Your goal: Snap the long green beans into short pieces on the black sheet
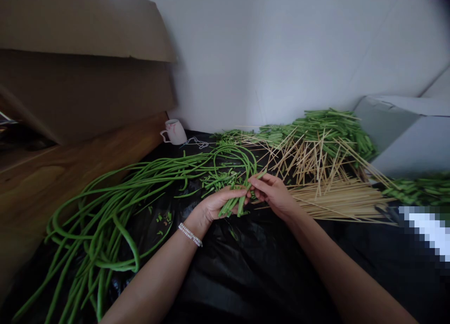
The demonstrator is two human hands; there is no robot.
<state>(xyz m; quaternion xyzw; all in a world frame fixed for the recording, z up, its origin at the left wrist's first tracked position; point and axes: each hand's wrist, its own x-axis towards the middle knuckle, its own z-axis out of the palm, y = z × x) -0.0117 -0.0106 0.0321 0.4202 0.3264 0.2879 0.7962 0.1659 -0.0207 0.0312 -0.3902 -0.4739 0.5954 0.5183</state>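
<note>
Near the middle of the view, my left hand, with a beaded bracelet at the wrist, is closed round several green long beans. Their cut ends poke out below its fingers, while their other ends curve up and back. My right hand meets it from the right, thumb and fingers pinched at the beans; a short green piece shows at its fingertips. Whether a skewer is also in that pinch is hidden. Short cut bean pieces lie just behind my left hand. Wooden skewers lie beside my right hand.
Whole long beans spread over the black plastic sheet at left. A pile of bean pieces lies at the back right. A mug stands near the wall. A cardboard box is at left, a pale box at right.
</note>
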